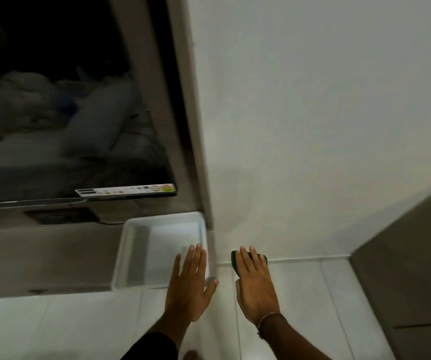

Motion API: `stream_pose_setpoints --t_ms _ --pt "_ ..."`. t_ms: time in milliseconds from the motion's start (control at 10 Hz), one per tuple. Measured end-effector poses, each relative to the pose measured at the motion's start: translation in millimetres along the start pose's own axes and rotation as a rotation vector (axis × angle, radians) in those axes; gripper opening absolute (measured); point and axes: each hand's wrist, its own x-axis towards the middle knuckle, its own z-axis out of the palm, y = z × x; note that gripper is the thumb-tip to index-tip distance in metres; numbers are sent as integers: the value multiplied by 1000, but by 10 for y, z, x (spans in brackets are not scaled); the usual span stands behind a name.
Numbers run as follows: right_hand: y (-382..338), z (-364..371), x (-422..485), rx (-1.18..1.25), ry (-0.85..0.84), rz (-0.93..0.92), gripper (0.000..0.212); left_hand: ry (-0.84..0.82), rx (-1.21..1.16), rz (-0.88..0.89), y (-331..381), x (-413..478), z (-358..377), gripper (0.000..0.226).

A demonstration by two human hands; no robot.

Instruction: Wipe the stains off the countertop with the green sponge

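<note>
The green sponge (234, 261) lies on the white tiled countertop (300, 294), right where it meets the white wall. My right hand (256, 289) presses flat on top of it, and its fingers cover most of the sponge, so only the green edges show. My left hand (189, 284) is spread open with nothing in it. It hovers or rests at the near right corner of a white tray (120, 258). I cannot make out any stains on the tiles.
The shallow white tray sits on a grey-brown shelf (40, 261) under a dark television screen (53, 100). A white wall corner (204, 178) stands between my hands. A brown cabinet side (417, 255) bounds the tiles at right.
</note>
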Motion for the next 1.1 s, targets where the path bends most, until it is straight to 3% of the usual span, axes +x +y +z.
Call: stream_pose_setpoints --t_ms 100,300,400,500,800,1000,1100 --pt "-786 321 481 5 -56 -76 69 0 9 -112 -848 -38 -9 84" --pt "-1474 905 1144 -2 -165 -102 69 -58 21 -181 -1662 116 82 90" --pt "-1491 1109 1336 -46 -201 -95 69 -41 6 -163 -1796 228 172 87" --pt "-1390 1290 1485 -90 -273 -66 82 -47 -54 -142 -1873 357 297 85" --pt "-1254 1604 1511 -85 -316 29 78 -94 -11 -87 -1925 502 479 88" --pt "-1235 1453 1540 -42 -343 3 81 -87 -10 -81 -1826 505 302 89" --pt "-1209 1122 1275 136 -286 -5 81 9 -66 -36 -1622 369 80 86"
